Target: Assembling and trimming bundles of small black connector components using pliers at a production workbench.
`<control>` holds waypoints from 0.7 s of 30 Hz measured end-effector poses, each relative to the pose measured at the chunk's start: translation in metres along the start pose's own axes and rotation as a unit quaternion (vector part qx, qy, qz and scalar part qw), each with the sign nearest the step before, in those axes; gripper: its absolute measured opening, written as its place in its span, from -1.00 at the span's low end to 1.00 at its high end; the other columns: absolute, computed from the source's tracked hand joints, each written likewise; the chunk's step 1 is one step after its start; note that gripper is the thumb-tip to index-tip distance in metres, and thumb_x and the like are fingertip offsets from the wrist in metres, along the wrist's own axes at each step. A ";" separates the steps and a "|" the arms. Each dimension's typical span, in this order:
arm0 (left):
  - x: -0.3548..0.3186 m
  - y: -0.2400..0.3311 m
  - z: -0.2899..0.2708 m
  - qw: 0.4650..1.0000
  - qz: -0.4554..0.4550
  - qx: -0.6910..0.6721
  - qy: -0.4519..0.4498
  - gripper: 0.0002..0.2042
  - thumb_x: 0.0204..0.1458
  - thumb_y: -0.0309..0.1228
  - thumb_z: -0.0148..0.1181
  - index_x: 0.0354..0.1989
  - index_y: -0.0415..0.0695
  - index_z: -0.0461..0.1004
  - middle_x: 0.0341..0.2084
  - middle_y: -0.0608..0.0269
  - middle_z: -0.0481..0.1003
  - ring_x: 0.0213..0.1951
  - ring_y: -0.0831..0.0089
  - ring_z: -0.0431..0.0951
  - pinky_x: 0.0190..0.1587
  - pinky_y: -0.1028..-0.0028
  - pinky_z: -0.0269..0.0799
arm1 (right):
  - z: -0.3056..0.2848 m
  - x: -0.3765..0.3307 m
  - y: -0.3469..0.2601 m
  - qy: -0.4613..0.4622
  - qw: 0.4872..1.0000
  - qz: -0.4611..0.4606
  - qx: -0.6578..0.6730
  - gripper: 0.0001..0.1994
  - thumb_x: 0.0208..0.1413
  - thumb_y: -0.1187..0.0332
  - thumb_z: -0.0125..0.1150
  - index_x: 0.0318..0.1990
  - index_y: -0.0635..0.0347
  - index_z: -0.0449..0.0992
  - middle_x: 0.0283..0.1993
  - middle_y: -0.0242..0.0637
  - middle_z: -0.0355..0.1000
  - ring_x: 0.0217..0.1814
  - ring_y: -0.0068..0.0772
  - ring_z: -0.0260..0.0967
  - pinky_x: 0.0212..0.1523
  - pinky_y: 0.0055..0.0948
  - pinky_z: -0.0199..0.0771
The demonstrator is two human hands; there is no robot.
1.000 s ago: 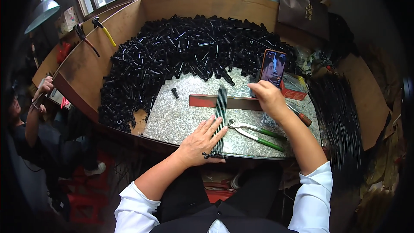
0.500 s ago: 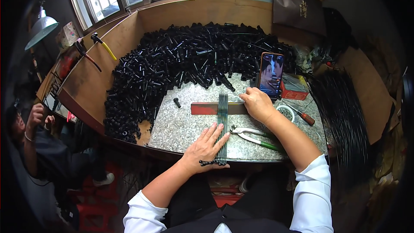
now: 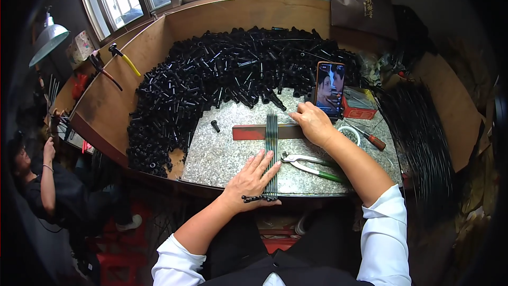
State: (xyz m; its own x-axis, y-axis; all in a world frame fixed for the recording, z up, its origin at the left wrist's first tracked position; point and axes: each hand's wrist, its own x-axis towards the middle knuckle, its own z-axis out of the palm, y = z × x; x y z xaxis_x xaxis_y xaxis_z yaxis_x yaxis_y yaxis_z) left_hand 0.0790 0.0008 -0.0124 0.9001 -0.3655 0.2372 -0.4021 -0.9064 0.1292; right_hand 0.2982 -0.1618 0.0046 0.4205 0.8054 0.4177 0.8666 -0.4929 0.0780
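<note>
Workshop; heaped black parts (image 3: 238,66); green-handled pincers (image 3: 323,175); walled workbench (image 3: 217,159)

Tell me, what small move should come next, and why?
Probably ease the right hand left to the far tips of the thin dark rods: it is close beside them, and the left hand lies over the rods, which cross the red-and-brown bar.

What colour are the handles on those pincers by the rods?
Green pincer handles, clearest in the head view.
</note>
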 end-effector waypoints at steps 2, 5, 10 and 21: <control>-0.002 -0.001 0.001 1.000 0.006 0.004 0.000 -0.07 -0.15 0.24 0.17 0.29 -0.18 0.11 0.27 -0.24 0.04 0.33 -0.13 0.00 0.32 0.06 -0.02 | -0.001 0.002 -0.001 0.032 0.998 -0.018 0.042 -0.80 -0.05 0.50 0.03 -0.24 0.16 0.51 -0.26 -0.21 0.35 -0.12 -0.20 0.33 -0.10 -0.32 0.41; 0.000 0.001 0.001 1.000 0.009 0.005 0.005 -0.07 -0.15 0.24 0.17 0.30 -0.18 0.11 0.28 -0.24 0.03 0.33 -0.13 -0.01 0.32 0.06 -0.02 | 0.003 0.000 0.003 0.033 0.999 -0.018 0.021 -0.81 -0.04 0.51 0.02 -0.24 0.21 0.47 -0.22 -0.20 0.33 -0.12 -0.19 0.32 -0.07 -0.32 0.39; -0.001 -0.001 0.000 1.000 0.008 0.005 0.002 -0.08 -0.13 0.24 0.15 0.30 -0.17 0.10 0.28 -0.23 0.03 0.33 -0.13 -0.01 0.32 0.07 -0.02 | 0.003 0.004 0.005 -0.004 0.999 -0.030 0.012 -0.84 -0.02 0.49 0.02 -0.26 0.24 0.45 -0.20 -0.19 0.33 -0.10 -0.18 0.32 -0.05 -0.32 0.38; -0.001 -0.001 -0.002 1.000 -0.002 0.002 -0.004 -0.09 -0.16 0.23 0.19 0.28 -0.17 0.14 0.29 -0.18 0.03 0.35 -0.07 -0.04 0.35 0.11 -0.07 | 0.009 0.014 0.001 0.041 0.993 -0.077 0.074 -0.89 -0.02 0.45 0.01 -0.36 0.22 0.46 -0.26 -0.17 0.34 -0.09 -0.16 0.34 -0.06 -0.29 0.38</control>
State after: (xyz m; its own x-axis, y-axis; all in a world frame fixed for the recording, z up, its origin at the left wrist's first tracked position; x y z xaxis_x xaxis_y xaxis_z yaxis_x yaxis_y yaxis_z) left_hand 0.0782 0.0021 -0.0113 0.9035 -0.3629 0.2280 -0.3969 -0.9092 0.1259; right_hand 0.3071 -0.1481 0.0025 0.2611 0.8353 0.4839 0.9517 -0.3067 0.0161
